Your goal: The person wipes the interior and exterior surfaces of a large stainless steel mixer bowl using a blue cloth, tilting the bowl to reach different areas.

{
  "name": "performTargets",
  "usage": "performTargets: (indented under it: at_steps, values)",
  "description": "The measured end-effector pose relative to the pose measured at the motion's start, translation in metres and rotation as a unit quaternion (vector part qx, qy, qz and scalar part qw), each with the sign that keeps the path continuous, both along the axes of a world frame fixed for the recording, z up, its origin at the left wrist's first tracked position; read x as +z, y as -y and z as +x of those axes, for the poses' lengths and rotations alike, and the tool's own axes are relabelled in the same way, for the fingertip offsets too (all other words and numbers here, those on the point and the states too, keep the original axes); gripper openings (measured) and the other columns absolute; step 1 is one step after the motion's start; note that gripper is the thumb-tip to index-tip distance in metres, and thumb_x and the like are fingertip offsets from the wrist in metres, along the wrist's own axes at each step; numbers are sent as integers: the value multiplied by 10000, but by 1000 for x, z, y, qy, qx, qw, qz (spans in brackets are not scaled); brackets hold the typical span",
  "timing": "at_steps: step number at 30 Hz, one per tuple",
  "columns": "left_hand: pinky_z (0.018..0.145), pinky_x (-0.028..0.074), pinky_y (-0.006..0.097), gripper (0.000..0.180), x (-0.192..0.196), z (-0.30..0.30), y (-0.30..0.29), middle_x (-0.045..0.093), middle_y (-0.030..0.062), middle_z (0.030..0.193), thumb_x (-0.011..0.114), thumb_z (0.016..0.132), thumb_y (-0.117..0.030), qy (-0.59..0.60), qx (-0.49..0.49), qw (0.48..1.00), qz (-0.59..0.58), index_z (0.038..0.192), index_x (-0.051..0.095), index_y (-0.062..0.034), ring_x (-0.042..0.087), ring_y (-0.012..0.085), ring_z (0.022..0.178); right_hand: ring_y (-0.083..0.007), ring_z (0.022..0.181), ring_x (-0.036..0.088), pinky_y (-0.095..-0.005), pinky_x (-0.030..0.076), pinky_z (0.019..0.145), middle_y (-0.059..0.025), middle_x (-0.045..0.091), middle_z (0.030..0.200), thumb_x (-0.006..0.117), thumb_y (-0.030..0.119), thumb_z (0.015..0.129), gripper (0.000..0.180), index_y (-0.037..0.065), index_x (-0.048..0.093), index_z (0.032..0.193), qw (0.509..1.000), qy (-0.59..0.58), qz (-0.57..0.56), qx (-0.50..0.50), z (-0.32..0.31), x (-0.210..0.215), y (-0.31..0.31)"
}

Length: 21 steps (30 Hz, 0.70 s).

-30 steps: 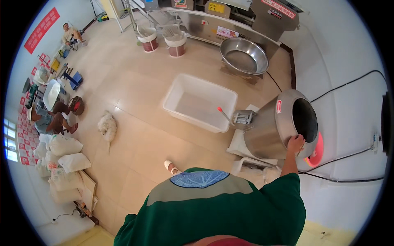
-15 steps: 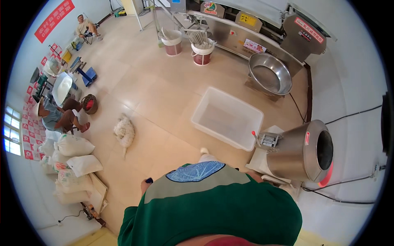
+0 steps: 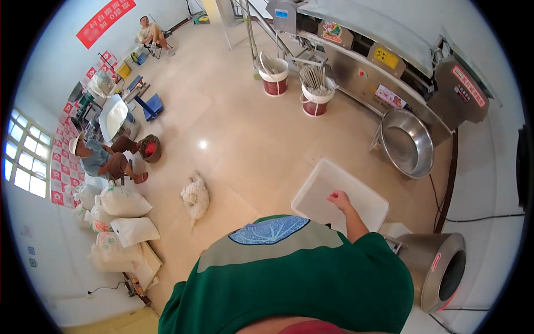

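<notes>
**My right hand over the white tub**

Head view: my right hand (image 3: 338,199) reaches out in front of me, past the shoulder of my green shirt (image 3: 300,278), and sits over the near edge of the white plastic tub (image 3: 339,197) on the tan floor. The fingers look loosely curled with nothing in them (whether they touch the tub's rim I cannot tell). My left hand is hidden below my shirt, so I cannot tell how it stands.

The tub lies just ahead of me and a little right. Near right of it stands a steel drum machine (image 3: 439,270), its round mouth turned to the right. Farther right sits a wide steel bowl (image 3: 408,143) beside a long steel machine (image 3: 384,61). Two white-and-red buckets (image 3: 295,83) stand far ahead. On the left floor lies a white bundle (image 3: 195,196), with filled sacks (image 3: 119,211) near the wall, where a seated person (image 3: 103,158) works.
</notes>
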<state>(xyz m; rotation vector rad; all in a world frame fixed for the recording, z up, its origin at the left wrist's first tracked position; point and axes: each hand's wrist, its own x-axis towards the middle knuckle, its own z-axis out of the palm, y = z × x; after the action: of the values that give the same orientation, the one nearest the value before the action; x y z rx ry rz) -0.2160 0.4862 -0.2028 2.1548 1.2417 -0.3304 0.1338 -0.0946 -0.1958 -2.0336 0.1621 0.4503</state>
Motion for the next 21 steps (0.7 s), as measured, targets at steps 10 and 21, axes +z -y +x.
performTargets:
  at_steps: [10,21]
  values:
    - [751,508,425,238,-23,132,-84,673,226,926,680,747,-151,-87,-31,994,-50,930,682,1,659,353,871,-141,589,541,-312,457,537,-23,597,666,840,239,677,283,62,628,738,981,-188,-54,10,27,-69,-42]
    - [789,499,418,206,-7,444,-180,661,235,956,674,778,-120,123,-203,971,36,941,687,6,642,355,906,-126,648,575,-307,475,586,-53,642,727,735,255,786,242,36,632,774,987,-92,46,-120,121,-23,-116]
